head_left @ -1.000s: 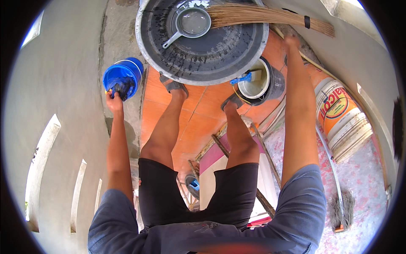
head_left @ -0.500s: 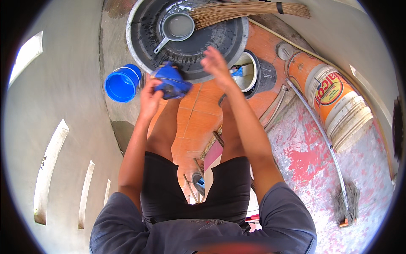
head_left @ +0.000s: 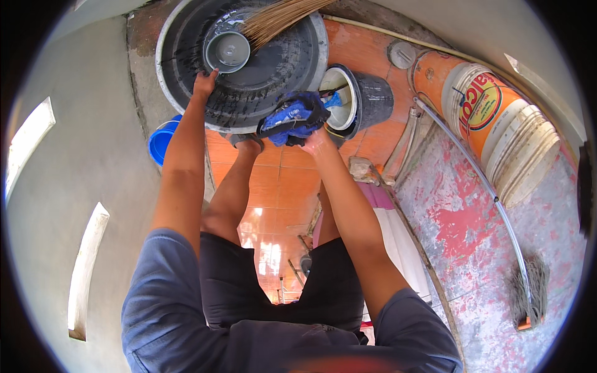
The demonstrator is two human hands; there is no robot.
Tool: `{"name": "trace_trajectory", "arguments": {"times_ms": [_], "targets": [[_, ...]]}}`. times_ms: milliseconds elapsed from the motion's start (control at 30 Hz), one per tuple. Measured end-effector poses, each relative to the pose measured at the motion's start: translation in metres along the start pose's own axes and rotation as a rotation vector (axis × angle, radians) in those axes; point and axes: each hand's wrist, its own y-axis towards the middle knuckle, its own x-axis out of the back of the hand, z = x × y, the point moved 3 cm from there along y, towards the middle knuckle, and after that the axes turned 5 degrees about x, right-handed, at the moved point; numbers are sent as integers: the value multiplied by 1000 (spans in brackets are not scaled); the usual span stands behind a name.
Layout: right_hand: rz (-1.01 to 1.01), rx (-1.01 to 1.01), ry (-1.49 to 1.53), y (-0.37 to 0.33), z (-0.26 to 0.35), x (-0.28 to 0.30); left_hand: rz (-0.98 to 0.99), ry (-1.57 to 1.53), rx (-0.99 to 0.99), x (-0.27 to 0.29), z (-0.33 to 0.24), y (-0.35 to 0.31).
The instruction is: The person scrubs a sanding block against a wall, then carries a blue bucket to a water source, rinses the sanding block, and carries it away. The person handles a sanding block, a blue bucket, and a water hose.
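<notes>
My left hand (head_left: pixel 206 82) reaches into the large dark basin (head_left: pixel 273 99) and closes on the handle of a grey dipper (head_left: pixel 228 52), which has liquid in its bowl. The fingers cover the handle. My right hand (head_left: pixel 317 142) holds a crumpled blue-and-black cloth item (head_left: pixel 295 118) near the basin's front rim; its exact kind cannot be made out. Part of that item overlaps the rim in view. Just right of it is a dark bucket (head_left: pixel 373 102) with a pale container and a blue-handled brush (head_left: pixel 334 100) inside.
A stick broom (head_left: pixel 280 18) lies over the basin's far side. Left of the basin is a blue bucket (head_left: pixel 160 142), partly behind my left arm. Stacked orange and white pails (head_left: pixel 491 112) lie at right, beside a long-handled mop (head_left: pixel 528 292). A pale wall (head_left: pixel 74 155) rises at left.
The blue-and-black cloth item has passed from my left hand to my right. My left hand has moved up and taken the dipper's handle. The whole view has shifted somewhat.
</notes>
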Motion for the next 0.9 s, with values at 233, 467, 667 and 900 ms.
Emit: {"name": "trace_trajectory", "arguments": {"times_ms": [233,467,667,900], "targets": [[103,5,-37,-32,11,28,76,90,121,-35,6,19],[-97,-129,30,-34,-10,31,175,-274,108,-35,-13,-9],[-74,-126,-72,-30,-15,13,222,-663,123,-25,-19,-43],[-53,-151,-51,-50,-21,-20,148,-728,139,22,-2,-121]]}}
